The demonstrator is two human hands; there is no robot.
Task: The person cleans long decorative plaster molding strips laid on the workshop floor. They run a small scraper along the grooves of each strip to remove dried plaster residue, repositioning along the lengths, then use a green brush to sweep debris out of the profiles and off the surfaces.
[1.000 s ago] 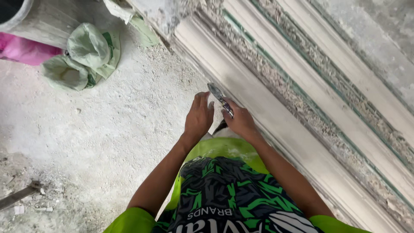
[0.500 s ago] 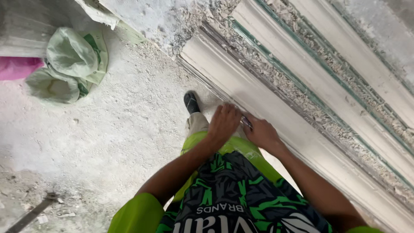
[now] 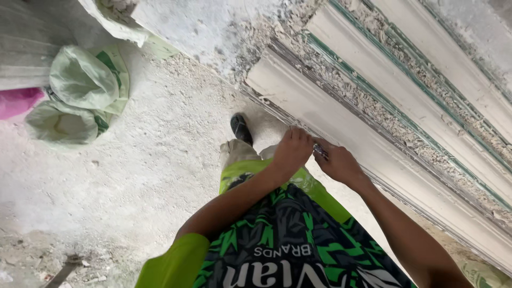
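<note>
A long white plaster moulding (image 3: 384, 144) runs diagonally from upper middle to lower right. My left hand (image 3: 292, 149) and my right hand (image 3: 341, 164) meet at its near edge, fingers curled. Between them shows the end of a small dark metal tool (image 3: 320, 151); both hands seem closed on it. Most of the tool is hidden by the fingers. Below the hands are my green and black patterned shirt (image 3: 288, 234) and one dark shoe (image 3: 241, 128) on the dusty floor.
More white mouldings (image 3: 426, 80) with green edging and crumbled plaster lie parallel at the upper right. A pale green sack (image 3: 80, 93) sits at the left beside a pink object (image 3: 16, 101). White dust covers the floor (image 3: 133, 176). A stick-like handle (image 3: 61, 272) lies at the bottom left.
The view has shifted along the moulding, so its end now shows. My hands have come closer together and hide more of the tool. My shoe has come into view.
</note>
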